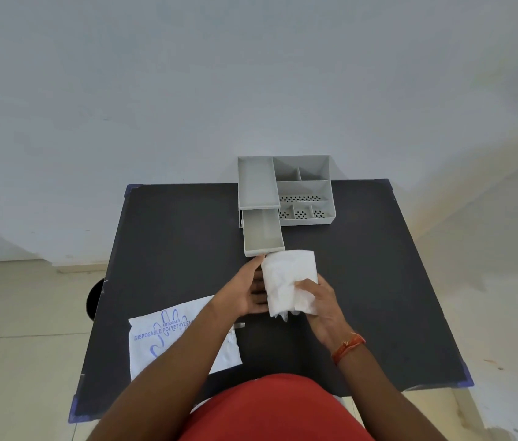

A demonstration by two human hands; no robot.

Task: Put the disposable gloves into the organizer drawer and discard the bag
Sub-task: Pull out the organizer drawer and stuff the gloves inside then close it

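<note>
A folded stack of translucent white disposable gloves (pixel 287 278) is held upright between both hands just in front of the drawer. My left hand (pixel 246 289) presses its left side. My right hand (pixel 318 302) grips its lower right edge. The grey organizer (pixel 303 186) stands at the table's far edge, and its drawer (pixel 262 232) is pulled out toward me with nothing in it. The white glove bag (pixel 168 342) with blue print lies flat at the front left, partly under my left forearm.
The black table (pixel 378 281) has blue tape on its corners. A dark round object (pixel 94 299) shows below the table's left edge. A pale wall stands behind the organizer, and tiled floor lies on both sides.
</note>
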